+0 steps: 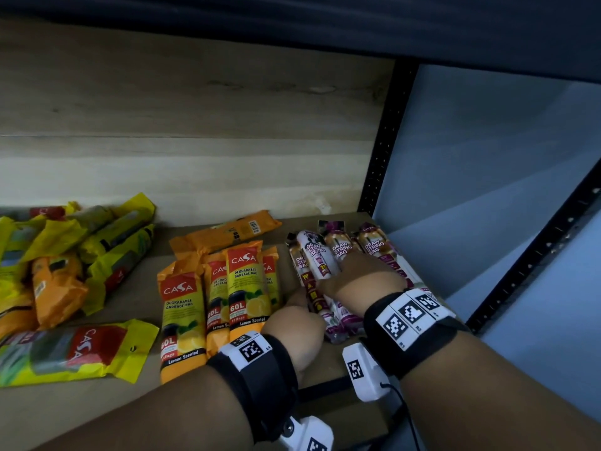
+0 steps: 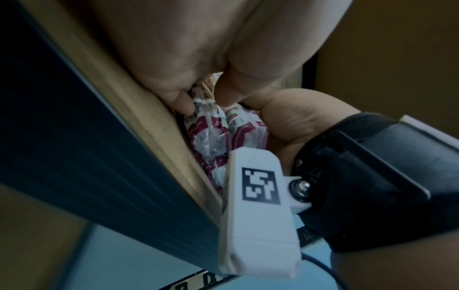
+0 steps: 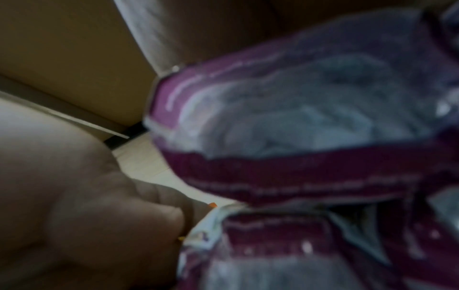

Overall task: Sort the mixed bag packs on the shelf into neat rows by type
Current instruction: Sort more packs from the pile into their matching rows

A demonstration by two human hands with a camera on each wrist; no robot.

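Several purple-and-white draw string bag packs (image 1: 341,249) lie side by side at the right end of the shelf (image 1: 143,288). My right hand (image 1: 361,275) rests flat on top of them, fingers stretched out. My left hand (image 1: 294,320) is at the left side of this group; in the left wrist view its thumb and a finger (image 2: 183,104) pinch the near end of one draw string pack (image 2: 211,133). The right wrist view shows blurred purple packs (image 3: 298,117) close beside my right hand (image 3: 99,196). To the left stands a row of orange Casa garbage bag packs (image 1: 227,297).
A loose heap of yellow and orange packs (image 1: 65,249) fills the shelf's left end, with one yellow-red pack (image 1: 74,349) lying in front. An orange pack (image 1: 227,231) lies crossways behind the orange row. A black perforated upright (image 1: 380,141) bounds the shelf on the right.
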